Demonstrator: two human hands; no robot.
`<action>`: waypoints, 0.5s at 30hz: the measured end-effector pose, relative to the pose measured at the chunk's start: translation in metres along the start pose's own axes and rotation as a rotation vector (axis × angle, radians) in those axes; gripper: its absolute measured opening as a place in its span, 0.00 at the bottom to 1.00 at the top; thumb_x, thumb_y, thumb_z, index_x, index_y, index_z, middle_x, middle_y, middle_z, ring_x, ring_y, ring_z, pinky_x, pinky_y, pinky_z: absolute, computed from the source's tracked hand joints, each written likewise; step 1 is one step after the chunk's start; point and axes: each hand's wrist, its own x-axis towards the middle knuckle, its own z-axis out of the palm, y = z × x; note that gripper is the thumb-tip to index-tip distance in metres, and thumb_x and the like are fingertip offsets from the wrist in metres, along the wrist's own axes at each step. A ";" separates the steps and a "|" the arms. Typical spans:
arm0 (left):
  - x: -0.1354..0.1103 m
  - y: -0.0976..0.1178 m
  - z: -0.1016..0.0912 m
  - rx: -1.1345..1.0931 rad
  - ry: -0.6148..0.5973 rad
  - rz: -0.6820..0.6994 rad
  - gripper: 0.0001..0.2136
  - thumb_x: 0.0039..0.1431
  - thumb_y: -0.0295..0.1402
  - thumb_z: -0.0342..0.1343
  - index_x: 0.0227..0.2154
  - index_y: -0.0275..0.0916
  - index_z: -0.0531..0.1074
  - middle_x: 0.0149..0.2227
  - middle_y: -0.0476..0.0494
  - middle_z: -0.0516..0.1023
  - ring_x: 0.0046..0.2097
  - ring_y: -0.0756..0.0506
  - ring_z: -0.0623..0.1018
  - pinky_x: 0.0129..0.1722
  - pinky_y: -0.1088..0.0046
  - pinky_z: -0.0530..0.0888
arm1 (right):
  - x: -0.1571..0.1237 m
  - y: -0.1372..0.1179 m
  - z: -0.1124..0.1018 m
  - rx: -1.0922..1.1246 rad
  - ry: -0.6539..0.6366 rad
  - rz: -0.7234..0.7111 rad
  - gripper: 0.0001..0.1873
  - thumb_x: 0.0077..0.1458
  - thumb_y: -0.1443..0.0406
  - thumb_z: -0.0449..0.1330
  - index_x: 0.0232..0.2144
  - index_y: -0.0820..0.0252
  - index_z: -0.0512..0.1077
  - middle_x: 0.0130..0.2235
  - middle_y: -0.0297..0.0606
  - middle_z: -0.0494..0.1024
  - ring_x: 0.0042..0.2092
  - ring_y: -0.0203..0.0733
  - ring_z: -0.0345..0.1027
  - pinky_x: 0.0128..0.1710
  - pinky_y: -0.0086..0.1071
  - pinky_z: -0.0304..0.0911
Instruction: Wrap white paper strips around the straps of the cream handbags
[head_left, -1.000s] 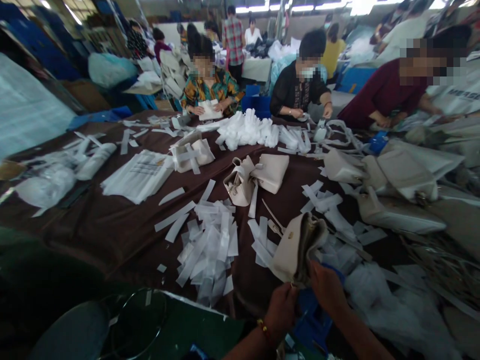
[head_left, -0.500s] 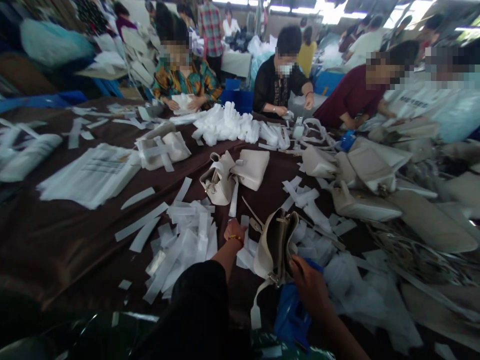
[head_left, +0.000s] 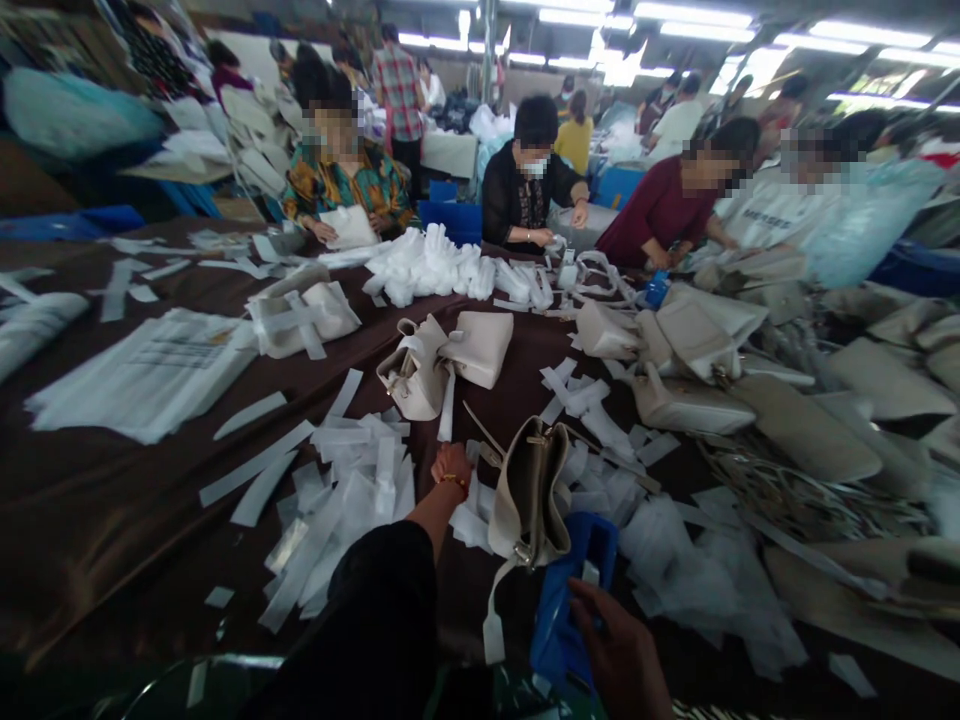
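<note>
My left hand (head_left: 451,464) is closed in a fist at the near end of a white strip (head_left: 446,405), which runs back to a pair of beige handbags. Just right of it an open beige handbag (head_left: 529,490) stands upright, its mouth towards me, a strap with a tag hanging at its front. My right hand (head_left: 616,640) is off the bag, fingers stretched and apart, over the right side of a blue tape dispenser (head_left: 551,630). Whether the fingers touch the dispenser I cannot tell. The paired beige handbags (head_left: 420,370) lie beyond my left hand.
Loose white strips (head_left: 367,480) lie left of my left hand. A stack of printed white bags (head_left: 150,370) is further left. Many beige handbags (head_left: 697,400) and straps (head_left: 810,480) pile up at right. White bundles (head_left: 435,262) sit mid-table; several people work across it.
My right hand has let go of the open handbag's rim and moved down to the blue tape dispenser. My left hand stays by the strip. The view has tilted up and shifted right.
</note>
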 end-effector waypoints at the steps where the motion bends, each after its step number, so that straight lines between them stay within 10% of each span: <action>1: 0.001 0.000 0.002 -0.002 -0.009 0.015 0.09 0.51 0.32 0.56 0.34 0.34 0.70 0.44 0.35 0.72 0.46 0.39 0.73 0.39 0.65 0.71 | -0.001 -0.002 0.000 -0.004 -0.011 -0.018 0.23 0.55 0.52 0.47 0.42 0.59 0.73 0.43 0.41 0.77 0.44 0.43 0.72 0.42 0.32 0.69; 9: -0.016 -0.019 -0.010 0.017 0.064 0.081 0.09 0.59 0.32 0.47 0.39 0.34 0.67 0.40 0.41 0.75 0.43 0.46 0.74 0.43 0.69 0.69 | -0.013 -0.002 0.004 0.084 0.030 -0.033 0.21 0.54 0.52 0.50 0.39 0.59 0.74 0.40 0.42 0.78 0.42 0.43 0.73 0.41 0.30 0.69; 15: 0.001 0.002 0.001 -0.041 0.078 -0.095 0.17 0.45 0.35 0.62 0.38 0.33 0.70 0.44 0.30 0.73 0.45 0.35 0.74 0.36 0.65 0.71 | -0.031 0.020 0.022 0.142 0.096 -0.085 0.22 0.54 0.50 0.50 0.37 0.57 0.75 0.37 0.41 0.79 0.38 0.41 0.74 0.37 0.27 0.70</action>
